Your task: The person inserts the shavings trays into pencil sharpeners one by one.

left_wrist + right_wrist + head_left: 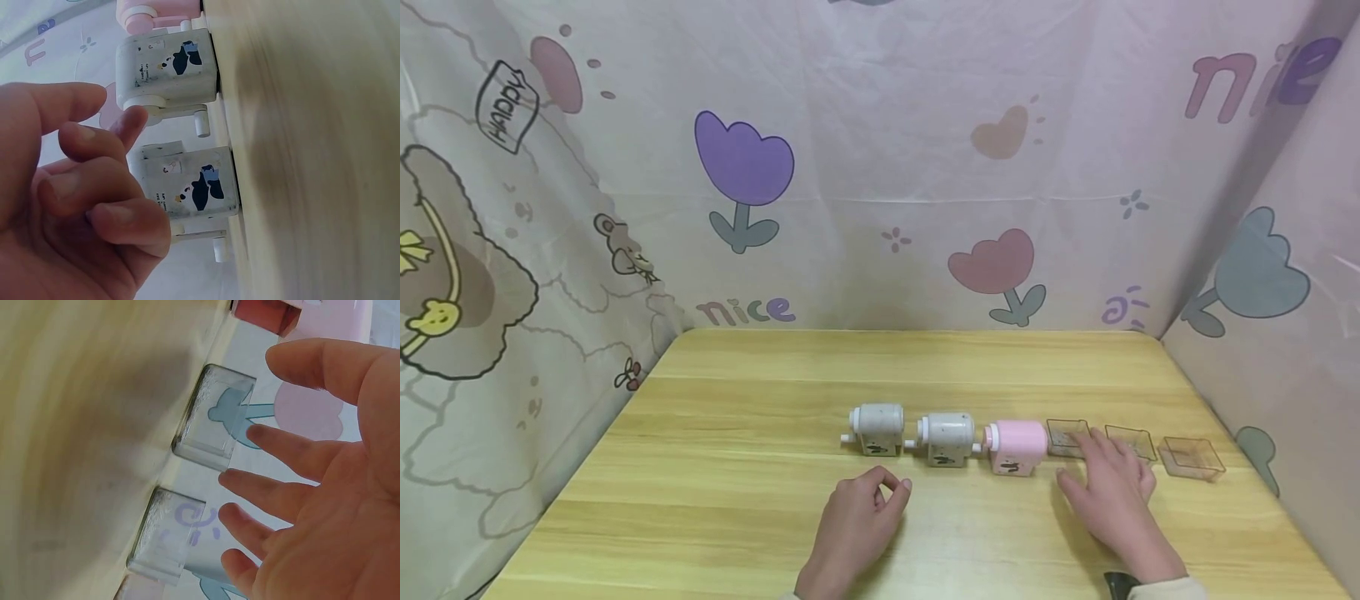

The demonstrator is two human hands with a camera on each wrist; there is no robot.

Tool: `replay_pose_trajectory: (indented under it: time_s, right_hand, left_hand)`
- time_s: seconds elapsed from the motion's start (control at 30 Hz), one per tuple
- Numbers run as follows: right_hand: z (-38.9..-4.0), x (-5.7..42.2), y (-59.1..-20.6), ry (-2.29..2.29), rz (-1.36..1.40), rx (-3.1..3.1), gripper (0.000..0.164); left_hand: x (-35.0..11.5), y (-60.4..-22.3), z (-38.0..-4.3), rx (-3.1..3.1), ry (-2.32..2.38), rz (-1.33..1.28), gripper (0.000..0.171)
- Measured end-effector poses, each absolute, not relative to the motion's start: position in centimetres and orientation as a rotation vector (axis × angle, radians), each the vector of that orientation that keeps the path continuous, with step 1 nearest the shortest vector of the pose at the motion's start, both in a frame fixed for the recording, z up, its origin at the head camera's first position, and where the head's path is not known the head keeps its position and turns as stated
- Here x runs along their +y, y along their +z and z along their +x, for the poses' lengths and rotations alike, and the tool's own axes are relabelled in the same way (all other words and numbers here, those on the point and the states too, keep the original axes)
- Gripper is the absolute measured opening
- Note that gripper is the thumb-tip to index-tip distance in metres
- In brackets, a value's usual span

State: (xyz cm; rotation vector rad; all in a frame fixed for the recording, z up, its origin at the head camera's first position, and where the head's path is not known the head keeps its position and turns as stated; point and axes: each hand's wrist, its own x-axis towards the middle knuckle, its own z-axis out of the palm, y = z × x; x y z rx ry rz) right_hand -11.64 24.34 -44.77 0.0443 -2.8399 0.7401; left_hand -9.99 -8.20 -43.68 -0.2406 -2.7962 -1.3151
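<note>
Three hand-crank pencil sharpeners stand in a row: a grey sharpener [882, 427] on the left, another grey sharpener [950, 435] in the middle and a pink sharpener [1018, 446] on the right. Beside the pink one lie three small clear plastic drawers: a near drawer [212, 419], a middle drawer [165, 534] and a pinkish end drawer [1191, 457]. My right hand [1112, 492] reaches over the first two drawers, fingers spread and holding nothing. My left hand [857, 525] hovers before the grey sharpeners, its fingers loosely curled around nothing.
The wooden table [737, 417] carries everything. A patterned cloth [865, 167] hangs behind it and on both sides. Crank handles jut from the left ends of the sharpeners. A dark band [1120, 583] shows at the right wrist.
</note>
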Motion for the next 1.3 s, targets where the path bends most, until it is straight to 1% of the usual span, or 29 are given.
replay_pose_trajectory:
  time_s: [0.3,0.77,0.93,1.3]
  right_hand:
    - [-12.4,25.5,-45.0,0.71,0.073,-2.888,0.07]
    - [-14.6,26.8,-44.8,0.659,0.297,-2.914,0.075]
    - [-14.9,27.0,-44.9,0.651,0.342,-2.924,0.071]
    - [-14.5,27.6,-45.1,0.64,0.241,-2.901,0.059]
  left_hand:
    - [-8.2,-43.5,-9.5,-2.791,-1.335,-0.276,0.033]
    - [-8.3,-43.7,-10.0,-2.79,-1.297,-0.301,0.033]
    - [-8.3,-43.7,-10.0,-2.793,-1.299,-0.29,0.031]
    - [-8.3,-43.7,-9.9,-2.794,-1.308,-0.28,0.034]
